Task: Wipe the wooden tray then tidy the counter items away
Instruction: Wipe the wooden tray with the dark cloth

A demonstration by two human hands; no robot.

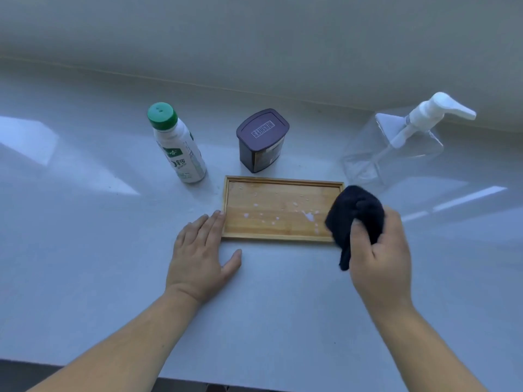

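Note:
A rectangular wooden tray [278, 211] lies flat on the pale counter [113, 250], with white droplets and a smear on its floor. My left hand [202, 256] rests flat on the counter, fingers spread, fingertips touching the tray's left edge. My right hand [379, 258] grips a dark navy cloth [356, 216], which hangs over the tray's right end and hides that corner. Behind the tray stand a white bottle with a green cap [178, 142], a dark brown lidded tub [261, 138] and a clear pump dispenser [396, 142].
A pale wall rises behind the counter's back edge [254, 89]. The counter's front edge [198, 381] runs along the bottom of the view. Bright window reflections lie on the counter's left and right sides.

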